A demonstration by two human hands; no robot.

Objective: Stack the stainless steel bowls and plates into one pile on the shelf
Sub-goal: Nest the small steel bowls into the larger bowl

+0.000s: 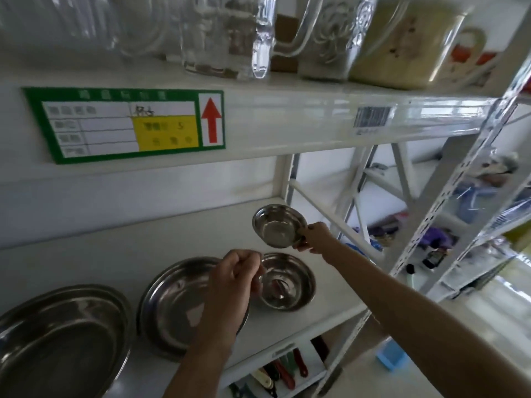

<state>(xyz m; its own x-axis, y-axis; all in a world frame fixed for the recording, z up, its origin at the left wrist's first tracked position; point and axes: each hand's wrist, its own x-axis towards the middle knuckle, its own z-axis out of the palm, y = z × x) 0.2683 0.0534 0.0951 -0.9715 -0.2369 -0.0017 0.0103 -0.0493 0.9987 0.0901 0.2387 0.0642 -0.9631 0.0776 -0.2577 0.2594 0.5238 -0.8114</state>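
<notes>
Several steel dishes are on the white shelf (184,225). My right hand (314,237) grips the rim of a small steel bowl (277,225), lifted and tilted above the shelf at the back right. My left hand (232,285) pinches the near left rim of a second small bowl (288,282), which sits on the shelf just below the lifted one. Left of it a wide steel plate (172,303) lies partly behind my left hand. A larger steel plate (60,337) lies at the far left, cut off by the frame.
The shelf above carries a green label with a red arrow (126,124) and holds glass jugs (224,35) and a tin. Perforated metal uprights (448,225) stand to the right. A lower shelf holds knives with coloured handles (284,372). A blue box (392,357) sits on the floor.
</notes>
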